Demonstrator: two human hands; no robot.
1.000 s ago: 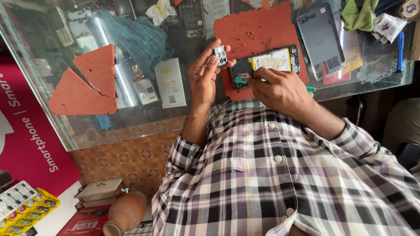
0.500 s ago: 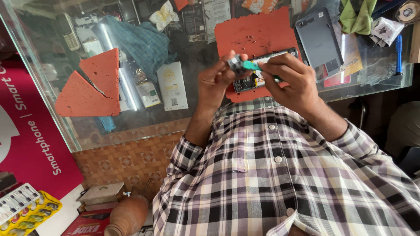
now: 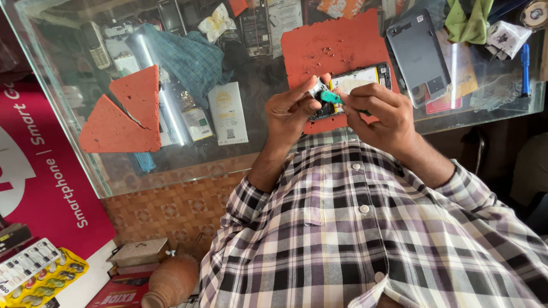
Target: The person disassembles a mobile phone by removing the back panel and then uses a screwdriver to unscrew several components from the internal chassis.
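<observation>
Crowding the opened phone [image 3: 359,80] — left hand [image 3: 288,111] pinching a small part [image 3: 315,90], right hand [image 3: 379,111] clamped on a teal tool [image 3: 331,97]

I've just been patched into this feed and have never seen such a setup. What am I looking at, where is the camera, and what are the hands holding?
There is no machine here: a person in a checked shirt works with bare hands, and the one camera sits on their head, looking down. Their left hand pinches a small silvery part. Their right hand grips a green-handled tool close to it. Below lies an opened phone on a red mat, which rests on a glass counter. A grey phone back cover lies beside the mat, and two red mat scraps lie farther left.
</observation>
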